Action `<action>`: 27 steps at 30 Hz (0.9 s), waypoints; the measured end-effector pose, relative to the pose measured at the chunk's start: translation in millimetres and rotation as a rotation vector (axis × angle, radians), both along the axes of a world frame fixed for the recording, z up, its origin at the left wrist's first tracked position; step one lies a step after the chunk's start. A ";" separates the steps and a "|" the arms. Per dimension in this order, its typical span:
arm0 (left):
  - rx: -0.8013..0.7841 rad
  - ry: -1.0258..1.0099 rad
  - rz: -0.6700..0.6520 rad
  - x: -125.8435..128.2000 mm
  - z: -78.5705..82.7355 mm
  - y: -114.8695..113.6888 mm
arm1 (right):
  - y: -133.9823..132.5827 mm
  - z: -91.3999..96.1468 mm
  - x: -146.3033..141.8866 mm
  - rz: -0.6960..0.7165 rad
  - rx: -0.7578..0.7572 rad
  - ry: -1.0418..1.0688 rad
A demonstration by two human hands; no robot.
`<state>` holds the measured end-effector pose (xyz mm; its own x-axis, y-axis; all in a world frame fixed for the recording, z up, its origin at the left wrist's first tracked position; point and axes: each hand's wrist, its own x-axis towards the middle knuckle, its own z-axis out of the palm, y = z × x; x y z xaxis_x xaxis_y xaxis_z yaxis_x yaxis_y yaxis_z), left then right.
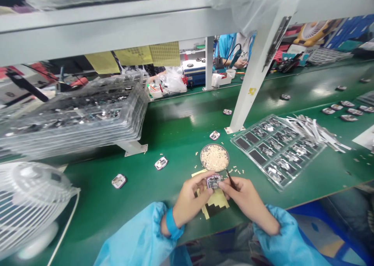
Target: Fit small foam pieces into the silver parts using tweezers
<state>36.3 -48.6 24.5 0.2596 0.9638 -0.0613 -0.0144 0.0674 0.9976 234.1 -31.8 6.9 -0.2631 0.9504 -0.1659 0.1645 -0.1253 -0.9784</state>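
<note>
Between the fingers and thumb of my left hand (189, 199) is a small watch-like case (213, 181), its open side with electronic parts facing up. My right hand (247, 199) is closed around dark tweezers (230, 178), and its thumb and fingertips also touch the case's right edge. Just beyond my hands sits a round dish (214, 158) full of tiny cream-coloured pieces, some of them scattered around it. Under my hands lies a yellow sheet (218, 199) with a stepped edge and a dark patch.
Right of the dish is a clear compartment tray (260, 168) of parts, with white strips (317, 133) on its far corner. Similar cases (161, 163) are spread over the green bench. Stacked trays (87, 129), a white fan (35, 207) and a shelf post (248, 90) stand around. A co-worker (230, 50) sits opposite.
</note>
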 end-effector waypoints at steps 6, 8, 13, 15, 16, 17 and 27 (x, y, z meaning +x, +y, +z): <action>0.117 0.155 0.019 3.8 2.2 0.2 | 2.8 0.9 2.5 0.028 -0.031 0.032; 0.144 0.190 0.029 4.7 5.4 1.3 | 3.0 -0.1 2.5 0.024 -0.027 0.030; 0.211 0.301 0.035 3.9 9.0 3.3 | 2.4 -4.0 1.9 -0.011 -0.018 0.013; 0.229 0.325 0.035 3.2 9.1 3.5 | 1.9 -3.7 0.6 -0.024 -0.018 0.018; 0.237 0.334 0.037 2.8 9.0 3.4 | 1.6 -3.1 -0.4 -0.033 -0.021 0.024; 0.241 0.341 0.040 2.4 8.9 3.4 | 1.2 -2.3 -1.7 -0.043 -0.025 0.030; 0.103 0.138 0.069 1.8 4.8 1.3 | -8.6 -2.7 -15.4 -0.217 0.081 0.059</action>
<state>38.1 -47.3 29.2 0.1883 0.9821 0.0085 0.1222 -0.0320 0.9920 218.8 -40.4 4.2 -0.0580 0.9953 -0.0775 0.0842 -0.0725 -0.9938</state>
